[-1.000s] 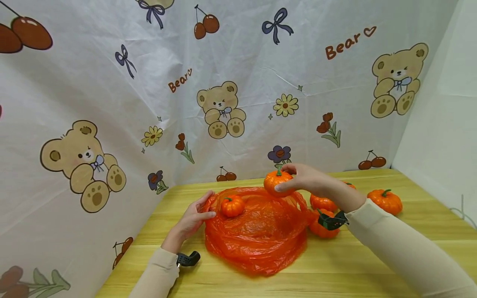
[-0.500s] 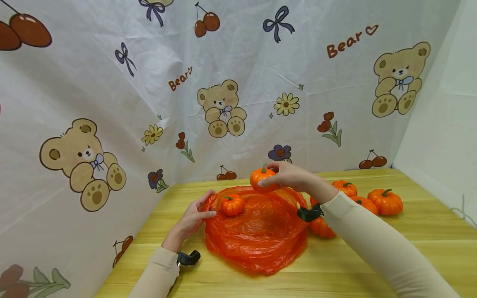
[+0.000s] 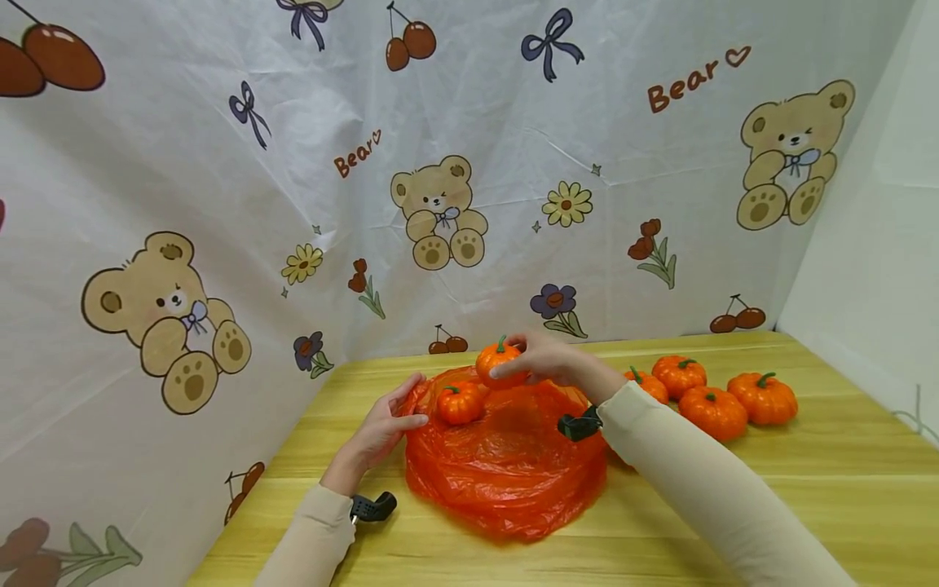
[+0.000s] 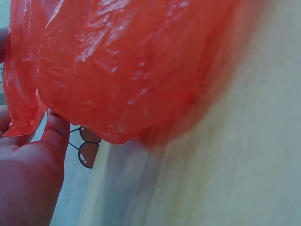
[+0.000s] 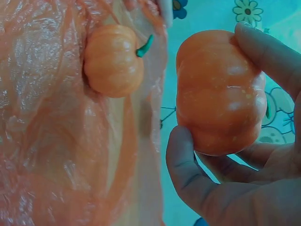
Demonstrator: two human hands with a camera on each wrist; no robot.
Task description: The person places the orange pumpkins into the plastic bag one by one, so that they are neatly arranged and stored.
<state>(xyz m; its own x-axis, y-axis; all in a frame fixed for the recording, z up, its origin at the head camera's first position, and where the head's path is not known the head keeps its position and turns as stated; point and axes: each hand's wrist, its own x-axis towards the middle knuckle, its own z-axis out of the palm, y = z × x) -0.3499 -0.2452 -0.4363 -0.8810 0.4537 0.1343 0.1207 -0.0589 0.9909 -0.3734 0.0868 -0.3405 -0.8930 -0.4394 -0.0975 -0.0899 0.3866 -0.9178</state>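
Note:
An orange toy pumpkin [image 3: 495, 365] with a green stem is pinched between thumb and fingers of my right hand [image 3: 546, 357], above the back of the open red plastic bag [image 3: 506, 481]. In the right wrist view the same pumpkin [image 5: 218, 94] is seen close up, thumb and fingertips on its sides. A second small pumpkin [image 3: 460, 403] lies inside the bag near its left rim. My left hand [image 3: 380, 422] holds that rim, thumb on the inner side and fingers outside. Red film [image 4: 117, 70] fills much of the left wrist view and partly covers those fingers.
Several more pumpkins stand on the wooden table [image 3: 660, 530] right of the bag, among them a front one [image 3: 713, 413], a back one [image 3: 679, 377] and a far-right one [image 3: 763, 398]. My right forearm hides part of this group. A bear-print curtain [image 3: 499, 310] hangs behind.
My right hand has carried its pumpkin leftward over the bag, close to the pumpkin inside. The pumpkins at the right are more exposed. My left hand has stayed at the rim.

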